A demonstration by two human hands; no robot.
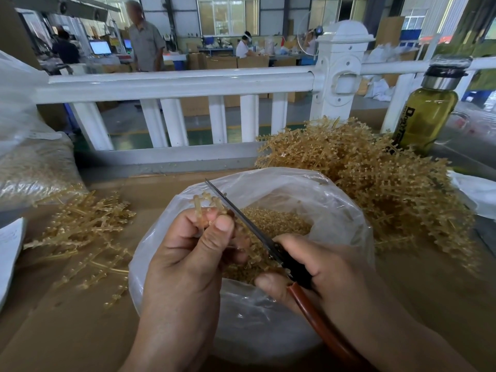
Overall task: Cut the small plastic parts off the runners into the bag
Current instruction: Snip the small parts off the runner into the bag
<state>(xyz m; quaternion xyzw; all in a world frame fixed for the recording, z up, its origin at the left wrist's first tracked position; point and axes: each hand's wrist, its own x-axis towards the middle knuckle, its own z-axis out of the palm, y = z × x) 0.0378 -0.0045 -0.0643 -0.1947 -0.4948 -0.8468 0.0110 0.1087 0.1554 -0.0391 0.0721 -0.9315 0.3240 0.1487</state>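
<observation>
A clear plastic bag [335,200] stands open on the brown table in front of me, with several small amber parts [279,218] heaped inside. My left hand [188,253] pinches an amber runner [205,201] over the bag's mouth. My right hand [327,275] grips scissors [241,216] with black and red-brown handles. Their blades point up and left and lie against the right side of the runner; I cannot tell how far apart they are.
A large pile of amber runners [375,178] lies right of the bag, a flatter pile [86,232] to the left. A filled clear sack [29,167] sits far left, a green bottle [426,116] at back right, a white railing [174,84] behind the table.
</observation>
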